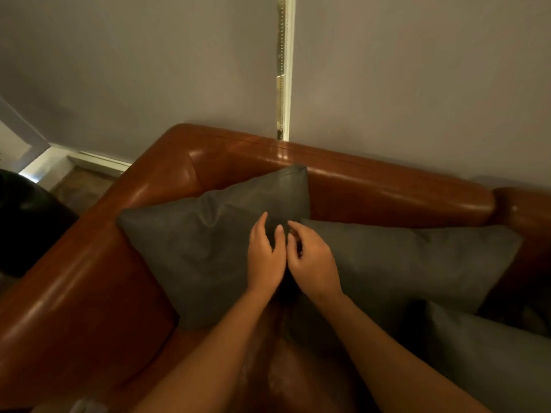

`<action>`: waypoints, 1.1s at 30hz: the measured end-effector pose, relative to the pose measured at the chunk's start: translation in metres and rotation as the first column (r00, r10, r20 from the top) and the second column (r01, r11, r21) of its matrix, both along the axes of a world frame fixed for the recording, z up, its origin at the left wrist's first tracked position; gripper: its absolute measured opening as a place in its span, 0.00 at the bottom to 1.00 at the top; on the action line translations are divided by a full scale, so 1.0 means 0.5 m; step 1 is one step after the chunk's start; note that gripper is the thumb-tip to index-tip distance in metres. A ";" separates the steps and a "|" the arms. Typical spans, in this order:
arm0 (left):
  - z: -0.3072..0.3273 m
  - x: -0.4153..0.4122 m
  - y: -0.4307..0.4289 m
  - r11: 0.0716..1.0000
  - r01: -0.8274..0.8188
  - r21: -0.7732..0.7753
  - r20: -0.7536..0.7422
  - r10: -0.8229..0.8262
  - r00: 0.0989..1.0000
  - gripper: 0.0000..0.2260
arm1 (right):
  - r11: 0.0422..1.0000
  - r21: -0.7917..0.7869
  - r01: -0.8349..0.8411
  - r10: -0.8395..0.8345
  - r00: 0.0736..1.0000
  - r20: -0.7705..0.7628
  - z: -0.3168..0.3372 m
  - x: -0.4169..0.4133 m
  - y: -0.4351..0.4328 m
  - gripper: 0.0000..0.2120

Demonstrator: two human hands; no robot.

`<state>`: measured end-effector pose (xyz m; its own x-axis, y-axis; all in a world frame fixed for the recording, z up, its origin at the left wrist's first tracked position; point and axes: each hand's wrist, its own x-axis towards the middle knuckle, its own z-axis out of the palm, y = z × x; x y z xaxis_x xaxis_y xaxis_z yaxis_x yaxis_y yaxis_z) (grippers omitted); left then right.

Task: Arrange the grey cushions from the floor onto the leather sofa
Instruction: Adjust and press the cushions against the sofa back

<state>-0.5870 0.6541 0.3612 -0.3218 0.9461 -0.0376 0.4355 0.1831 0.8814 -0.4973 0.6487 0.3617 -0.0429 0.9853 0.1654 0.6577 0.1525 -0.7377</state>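
Left hand [265,259] loose on left cushion [193,248] — right hand [313,262] curled at right cushion [402,263], grip unclear.

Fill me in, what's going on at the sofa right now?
A person reaches over the brown leather sofa with both hands where two grey cushions meet. The left hand rests on the left cushion, which is propped against the backrest. The right hand is at the middle cushion's corner with fingers curled; whether it grips is unclear. A third grey cushion lies at the lower right.
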 end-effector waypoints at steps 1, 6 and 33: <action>0.011 0.017 0.001 1.000 0.021 -0.018 0.014 -0.021 1.000 0.23 | 1.000 0.024 0.020 -0.020 1.000 0.007 0.015 0.022 0.002 0.17; 0.042 0.086 0.001 0.984 0.131 -0.124 0.048 -0.126 0.991 0.27 | 0.982 0.082 0.170 -0.175 0.982 0.064 0.059 0.152 0.020 0.18; -0.054 0.203 0.059 0.914 -0.222 -0.341 0.228 0.309 0.923 0.41 | 0.472 -0.664 0.580 -0.808 0.586 -0.063 -0.065 0.625 0.037 0.61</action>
<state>-0.4858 0.6837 0.3340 -0.4954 0.7549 -0.4298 0.0852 0.5347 0.8408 -0.1850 0.6671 0.3294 0.6400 0.5584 -0.5278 0.0564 -0.7191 -0.6926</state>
